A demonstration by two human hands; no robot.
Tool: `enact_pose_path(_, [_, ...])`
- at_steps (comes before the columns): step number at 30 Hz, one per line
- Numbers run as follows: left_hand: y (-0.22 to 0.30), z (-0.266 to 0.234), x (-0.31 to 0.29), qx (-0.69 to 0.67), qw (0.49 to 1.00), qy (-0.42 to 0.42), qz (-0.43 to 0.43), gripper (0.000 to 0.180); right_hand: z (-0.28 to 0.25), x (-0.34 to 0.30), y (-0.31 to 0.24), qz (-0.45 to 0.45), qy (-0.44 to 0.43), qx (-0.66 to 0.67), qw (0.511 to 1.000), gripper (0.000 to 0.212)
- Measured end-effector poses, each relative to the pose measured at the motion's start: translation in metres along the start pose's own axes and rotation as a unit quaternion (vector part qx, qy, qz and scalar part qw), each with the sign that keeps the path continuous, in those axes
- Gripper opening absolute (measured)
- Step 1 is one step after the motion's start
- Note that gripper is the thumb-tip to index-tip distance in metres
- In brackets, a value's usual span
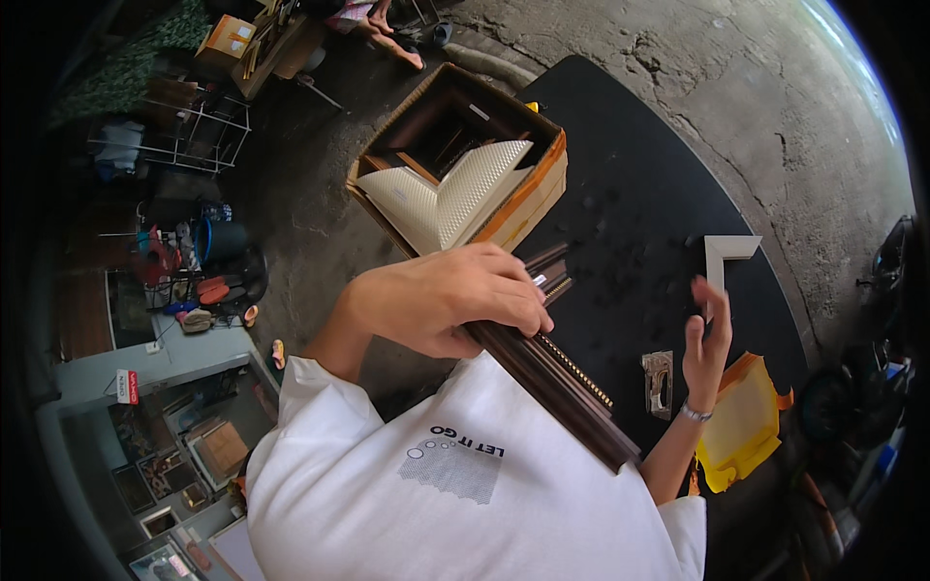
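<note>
A dark brown picture-frame corner sample (572, 397) with a gold beaded strip is gripped by my left hand (450, 295), fingers wrapped over it in front of my shirt. One arm of the sample slants down to the right; a shorter part shows beyond my fingers. Over the right side of the black table (620, 155), my right hand (708, 349) is open, its thumb and fingers apart. Its fingertips overlap the lower end of a pale L-shaped frame corner sample (715, 259) lying on the table; whether they touch it I cannot tell.
At the far left of the table stands an open cardboard box (542, 189) holding white textured frame corners (484, 184) and dark ones. A small clear packet (658, 382) and a yellow bag (741, 436) lie near my right forearm. Another person's legs (387, 39) show beyond the box.
</note>
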State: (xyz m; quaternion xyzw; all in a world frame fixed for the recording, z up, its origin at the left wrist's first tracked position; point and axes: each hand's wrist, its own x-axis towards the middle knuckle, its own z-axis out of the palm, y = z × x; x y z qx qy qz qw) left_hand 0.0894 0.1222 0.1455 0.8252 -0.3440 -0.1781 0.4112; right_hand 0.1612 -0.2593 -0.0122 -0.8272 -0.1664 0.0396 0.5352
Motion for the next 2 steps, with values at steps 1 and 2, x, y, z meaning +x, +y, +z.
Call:
enact_pose_path(1, [-0.0065,-0.0046,-0.0018,0.034,0.999,-0.003,0.027,0.049,0.0083,0.0345,-0.0472,-0.119,-0.046,-0.030,0.991,0.071])
enact_pose_path(2, [-0.0154,-0.0118,-0.0023,0.066,0.996,-0.008,0.058,0.052,0.0100,0.0369,-0.0557,-0.121,-0.040,-0.039,0.991,0.071])
